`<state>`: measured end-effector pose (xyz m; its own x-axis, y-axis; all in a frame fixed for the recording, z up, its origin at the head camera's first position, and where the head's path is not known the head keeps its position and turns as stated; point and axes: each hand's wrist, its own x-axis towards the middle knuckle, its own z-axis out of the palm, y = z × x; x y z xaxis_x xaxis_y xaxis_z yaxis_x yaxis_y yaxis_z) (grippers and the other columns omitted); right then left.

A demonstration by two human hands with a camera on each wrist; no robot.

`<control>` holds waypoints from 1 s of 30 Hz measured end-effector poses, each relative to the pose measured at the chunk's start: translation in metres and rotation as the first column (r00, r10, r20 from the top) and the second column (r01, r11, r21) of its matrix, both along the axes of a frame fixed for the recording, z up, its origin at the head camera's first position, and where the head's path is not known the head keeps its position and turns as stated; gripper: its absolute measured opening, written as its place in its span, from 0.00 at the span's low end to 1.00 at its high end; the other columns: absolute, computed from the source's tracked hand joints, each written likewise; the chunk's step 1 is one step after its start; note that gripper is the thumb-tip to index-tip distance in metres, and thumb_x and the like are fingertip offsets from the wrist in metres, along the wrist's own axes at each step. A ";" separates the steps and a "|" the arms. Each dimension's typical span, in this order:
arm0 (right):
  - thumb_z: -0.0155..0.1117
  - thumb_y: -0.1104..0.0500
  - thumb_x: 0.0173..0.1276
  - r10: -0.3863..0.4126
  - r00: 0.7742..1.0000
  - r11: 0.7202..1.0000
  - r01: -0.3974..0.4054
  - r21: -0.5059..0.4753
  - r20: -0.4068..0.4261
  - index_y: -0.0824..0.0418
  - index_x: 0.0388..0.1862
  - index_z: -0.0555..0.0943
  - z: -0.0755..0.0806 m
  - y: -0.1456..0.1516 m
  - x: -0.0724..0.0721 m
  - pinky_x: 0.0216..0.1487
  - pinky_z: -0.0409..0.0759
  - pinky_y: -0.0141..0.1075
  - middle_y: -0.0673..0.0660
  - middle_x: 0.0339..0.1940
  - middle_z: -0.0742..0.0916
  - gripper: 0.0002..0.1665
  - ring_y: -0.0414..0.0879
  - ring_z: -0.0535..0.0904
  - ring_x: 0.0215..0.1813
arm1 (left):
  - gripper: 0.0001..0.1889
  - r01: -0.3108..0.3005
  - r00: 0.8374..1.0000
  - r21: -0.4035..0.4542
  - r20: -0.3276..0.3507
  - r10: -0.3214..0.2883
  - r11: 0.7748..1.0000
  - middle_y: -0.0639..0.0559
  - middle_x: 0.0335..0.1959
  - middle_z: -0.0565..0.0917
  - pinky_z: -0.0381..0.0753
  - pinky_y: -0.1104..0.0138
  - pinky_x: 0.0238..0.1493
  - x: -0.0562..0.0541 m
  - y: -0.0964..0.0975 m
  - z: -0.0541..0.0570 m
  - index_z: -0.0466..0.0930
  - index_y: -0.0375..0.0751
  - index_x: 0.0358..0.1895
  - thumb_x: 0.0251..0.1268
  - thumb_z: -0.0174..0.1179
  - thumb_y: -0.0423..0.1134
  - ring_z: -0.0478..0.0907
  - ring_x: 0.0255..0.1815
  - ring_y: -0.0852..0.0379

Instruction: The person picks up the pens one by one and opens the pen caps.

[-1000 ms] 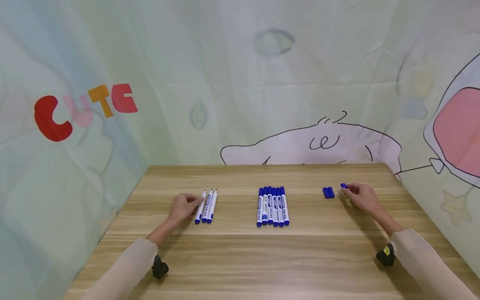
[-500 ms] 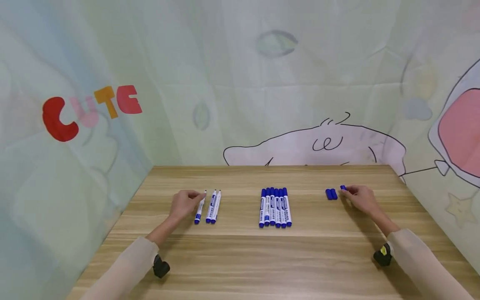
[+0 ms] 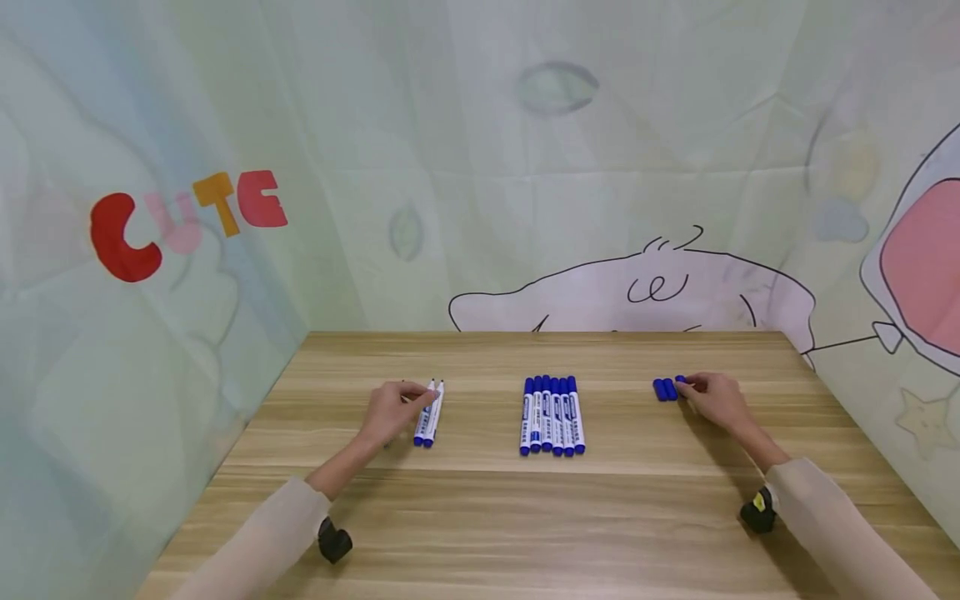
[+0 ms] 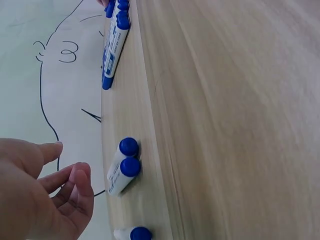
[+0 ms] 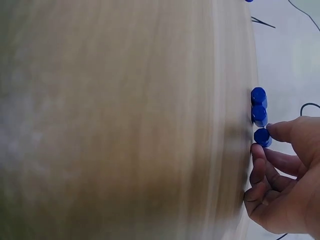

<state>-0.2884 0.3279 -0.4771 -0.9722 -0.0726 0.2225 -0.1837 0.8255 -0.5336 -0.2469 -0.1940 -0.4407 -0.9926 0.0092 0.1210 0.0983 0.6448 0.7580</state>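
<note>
My left hand (image 3: 392,412) is over two uncapped white whiteboard markers (image 3: 431,427) lying together at the left, its fingertips overlapping their upper part in the head view. In the left wrist view its thumb and fingers are apart, with nothing between them. A third uncapped marker (image 4: 140,233) lies separately; in the head view the hand mostly hides it. At the right, my right hand (image 3: 716,400) pinches a blue marker cap (image 5: 262,137) between thumb and finger, right beside two more blue caps (image 3: 664,389) lying side by side.
A row of several capped blue markers (image 3: 552,417) lies in the middle of the wooden table (image 3: 540,533). Behind the table hangs a printed curtain (image 3: 420,100).
The left hand first shifted one marker leftward away from the other two, then let it go and moved right over that pair. The right hand brought its cap leftward, closer to the other two caps.
</note>
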 end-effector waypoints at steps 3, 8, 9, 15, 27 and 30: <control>0.63 0.59 0.73 0.006 1.000 1.000 -0.005 0.005 -0.003 0.80 0.46 0.83 0.000 -0.001 0.000 0.36 0.79 0.42 0.74 0.38 0.89 0.20 0.63 0.85 0.40 | 0.14 0.026 1.000 0.018 0.009 -0.026 1.000 0.39 0.35 0.89 0.76 0.73 0.26 0.001 0.005 -0.001 0.89 0.31 0.45 0.69 0.67 0.41 0.81 0.30 0.57; 0.63 0.59 0.74 0.009 1.000 1.000 -0.009 0.006 0.001 0.80 0.46 0.83 0.001 -0.003 0.000 0.36 0.79 0.42 0.73 0.38 0.89 0.20 0.62 0.85 0.39 | 0.11 0.062 0.998 0.036 0.002 -0.062 0.997 0.37 0.31 0.89 0.73 0.74 0.22 0.001 0.012 -0.003 0.89 0.31 0.42 0.68 0.68 0.38 0.80 0.23 0.59; 0.63 0.59 0.74 0.008 1.000 1.000 -0.008 0.006 0.002 0.80 0.46 0.83 0.001 -0.003 0.001 0.36 0.79 0.42 0.73 0.38 0.89 0.20 0.62 0.85 0.38 | 0.11 0.068 0.998 0.039 0.003 -0.068 0.997 0.37 0.31 0.88 0.72 0.74 0.22 0.001 0.013 -0.004 0.89 0.31 0.42 0.68 0.68 0.38 0.79 0.22 0.59; 0.63 0.59 0.74 0.004 1.000 1.000 -0.003 0.004 -0.010 0.78 0.45 0.84 0.002 -0.003 0.001 0.37 0.80 0.44 0.73 0.38 0.89 0.19 0.62 0.85 0.39 | 0.11 0.092 0.996 0.056 -0.008 -0.092 0.994 0.34 0.30 0.88 0.71 0.75 0.21 0.001 0.019 -0.005 0.89 0.30 0.42 0.67 0.68 0.38 0.79 0.21 0.60; 0.61 0.59 0.74 0.025 1.000 0.999 -0.024 -0.035 0.010 0.78 0.49 0.83 0.009 0.003 0.009 0.37 0.79 0.37 0.71 0.39 0.90 0.20 0.60 0.86 0.41 | 0.12 0.168 0.984 0.202 0.025 -0.176 0.965 0.31 0.24 0.83 0.74 0.71 0.18 0.001 0.039 -0.007 0.87 0.27 0.46 0.68 0.67 0.35 0.77 0.19 0.54; 0.60 0.58 0.76 0.040 0.999 0.998 -0.038 -0.054 0.034 0.78 0.53 0.81 0.014 0.007 0.014 0.35 0.77 0.32 0.69 0.39 0.90 0.22 0.57 0.87 0.41 | 0.15 0.187 0.979 0.207 0.037 -0.199 0.960 0.29 0.29 0.85 0.80 0.66 0.21 0.001 0.043 -0.008 0.85 0.26 0.51 0.69 0.67 0.36 0.80 0.22 0.49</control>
<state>-0.2743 0.3346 -0.4635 -0.9762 -0.0996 0.1928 -0.1956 0.7885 -0.5831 -0.2454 -0.1507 -0.4484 -0.9796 0.1826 0.0836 0.1590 0.4508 0.8784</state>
